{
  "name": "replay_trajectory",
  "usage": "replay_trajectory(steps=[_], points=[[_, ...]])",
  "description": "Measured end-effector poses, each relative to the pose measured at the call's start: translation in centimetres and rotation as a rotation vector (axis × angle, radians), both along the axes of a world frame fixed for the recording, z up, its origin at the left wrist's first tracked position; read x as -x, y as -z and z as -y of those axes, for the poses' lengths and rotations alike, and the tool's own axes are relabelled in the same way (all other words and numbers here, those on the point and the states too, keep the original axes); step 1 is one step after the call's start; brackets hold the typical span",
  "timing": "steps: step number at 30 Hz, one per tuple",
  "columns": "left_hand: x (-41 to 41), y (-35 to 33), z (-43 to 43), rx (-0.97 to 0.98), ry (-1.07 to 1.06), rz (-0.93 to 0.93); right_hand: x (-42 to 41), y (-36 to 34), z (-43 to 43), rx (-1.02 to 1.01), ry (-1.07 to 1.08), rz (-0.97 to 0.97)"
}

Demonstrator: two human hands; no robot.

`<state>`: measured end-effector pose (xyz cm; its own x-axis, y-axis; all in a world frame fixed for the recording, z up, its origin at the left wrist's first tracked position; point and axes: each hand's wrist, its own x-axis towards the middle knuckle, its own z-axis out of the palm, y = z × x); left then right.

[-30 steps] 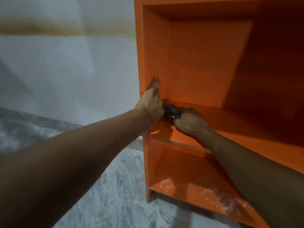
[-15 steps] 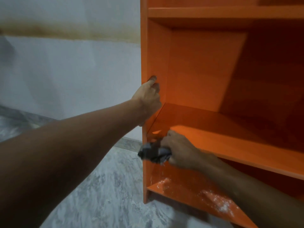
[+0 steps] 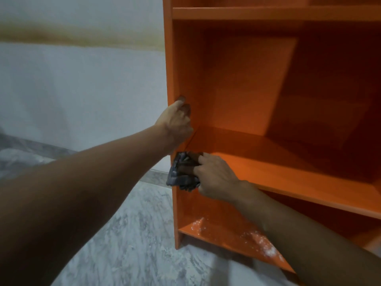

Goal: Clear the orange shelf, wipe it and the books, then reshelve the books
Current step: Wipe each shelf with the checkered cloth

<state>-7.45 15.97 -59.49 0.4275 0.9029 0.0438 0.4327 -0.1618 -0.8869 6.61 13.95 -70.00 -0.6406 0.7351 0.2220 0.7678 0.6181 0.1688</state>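
At the front left corner of the middle board (image 3: 288, 178), my right hand (image 3: 214, 178) is clamped on a bunched grey cloth (image 3: 179, 174), pressing it to the board's edge, I judge to wipe there. My left hand (image 3: 175, 120) curls round the side wall of the orange shelf (image 3: 168, 58), likely bracing it against the push. No books show; white dust (image 3: 267, 249) lies on the bottom board (image 3: 216, 228).

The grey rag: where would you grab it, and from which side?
Pinch the grey rag by its crumpled left end, coming from the left: that end hangs past the orange shelf corner, while the right hand covers the rest.
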Motion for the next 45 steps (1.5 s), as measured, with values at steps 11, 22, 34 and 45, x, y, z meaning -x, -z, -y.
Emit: replay_trajectory(steps=[11,22,34,45], points=[[-4.1,4.6,0.9,0.464,-0.078,0.303,-7.6,0.3,4.7,-0.03,0.047,0.034],[-15.3,7.2,2.2,0.664,0.209,0.435,-20.0,0.4,9.9,0.001,0.292,-0.023],[-24.2,7.3,4.4,0.767,0.365,0.49,-29.7,2.1,14.2,-0.302,0.488,-0.01],[-27.0,9.4,4.7,0.855,0.262,0.711,-27.3,3.0,12.9,-0.562,0.733,-0.055]])
